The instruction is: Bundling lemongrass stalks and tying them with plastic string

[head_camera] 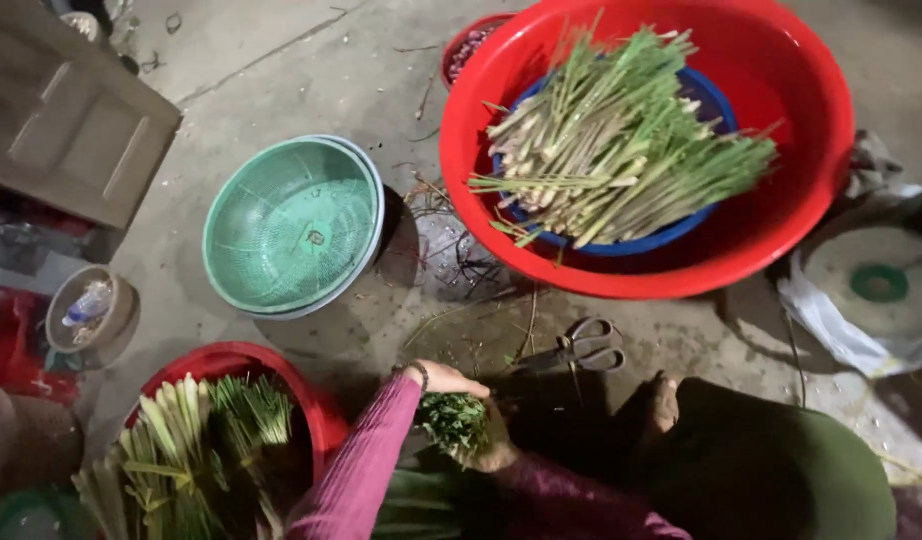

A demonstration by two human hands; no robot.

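Observation:
My left hand [447, 379] reaches in from a purple sleeve and lies on top of a small bunch of leafy green stalks [455, 419], gripping it. Just below and to the right, my right hand [497, 452] holds the same bunch from underneath, partly hidden by the leaves. Dark scissors [584, 347] lie shut on the concrete floor just beyond my hands. A red basin [311, 392] at lower left holds trimmed pale-green stalks [186, 445].
A large red basin [816, 170] at the top holds a blue basket [719, 100] piled with long stalks [621, 140]. A green colander [291, 225] sits left of centre. Also in view are a small red bowl [463, 45], a round scale [876, 282] at right and my green-trousered knee [781, 470].

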